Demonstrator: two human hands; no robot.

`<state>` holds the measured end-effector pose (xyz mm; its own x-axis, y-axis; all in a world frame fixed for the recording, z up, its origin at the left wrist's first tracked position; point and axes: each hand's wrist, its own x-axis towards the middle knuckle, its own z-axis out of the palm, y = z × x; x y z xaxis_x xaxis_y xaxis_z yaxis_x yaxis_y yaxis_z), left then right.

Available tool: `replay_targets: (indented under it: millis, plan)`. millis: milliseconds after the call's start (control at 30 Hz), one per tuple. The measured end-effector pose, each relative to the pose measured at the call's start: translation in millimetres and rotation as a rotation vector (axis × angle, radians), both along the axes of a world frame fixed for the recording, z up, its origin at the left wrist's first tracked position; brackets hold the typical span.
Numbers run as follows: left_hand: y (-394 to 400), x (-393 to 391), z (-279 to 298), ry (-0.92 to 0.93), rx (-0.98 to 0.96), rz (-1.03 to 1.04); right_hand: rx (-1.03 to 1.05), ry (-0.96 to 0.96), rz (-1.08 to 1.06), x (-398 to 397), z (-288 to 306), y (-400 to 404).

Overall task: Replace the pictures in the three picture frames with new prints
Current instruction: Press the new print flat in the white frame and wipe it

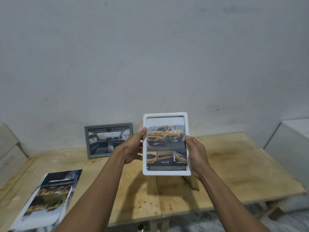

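I hold a white picture frame (165,172) upright above the wooden table (234,164), its front toward me. It shows a print of a yellow pickup truck with small photos and text below. My left hand (133,148) grips its left edge and my right hand (197,154) grips its right edge. A grey frame (87,141) with a car-interior picture stands against the wall at the back left. A third, white frame (66,203) lies at the front left on a dark print (66,176). A pink object (140,127) peeks out behind the held frame.
A brown cardboard piece (192,182), perhaps a frame stand, rests on the table under the held frame. White cabinets stand at the left (10,156) and right (291,148). The pale wall (150,56) is close behind the table.
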<state>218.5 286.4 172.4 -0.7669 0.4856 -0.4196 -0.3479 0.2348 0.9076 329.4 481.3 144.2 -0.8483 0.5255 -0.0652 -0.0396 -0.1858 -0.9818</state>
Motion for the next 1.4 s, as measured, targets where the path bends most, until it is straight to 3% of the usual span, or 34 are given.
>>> replay_targets:
  millis: [133, 633, 900, 1400]
  plan:
    - [26, -2, -4, -0.050, 0.241, 0.069, 0.010, 0.001, 0.015, -5, 1, 12]
    - [190, -60, -58, -0.151, 0.318, 0.238, 0.271, -0.165, 0.060, -86, -52, 187]
    - [276, -112, -112, -0.227, 0.358, 0.334, 0.257, -0.231, 0.150, -152, -113, 272]
    - [316, -189, -232, -0.259, 0.494, 0.441, 0.294, -0.245, 0.074, -232, -229, 300]
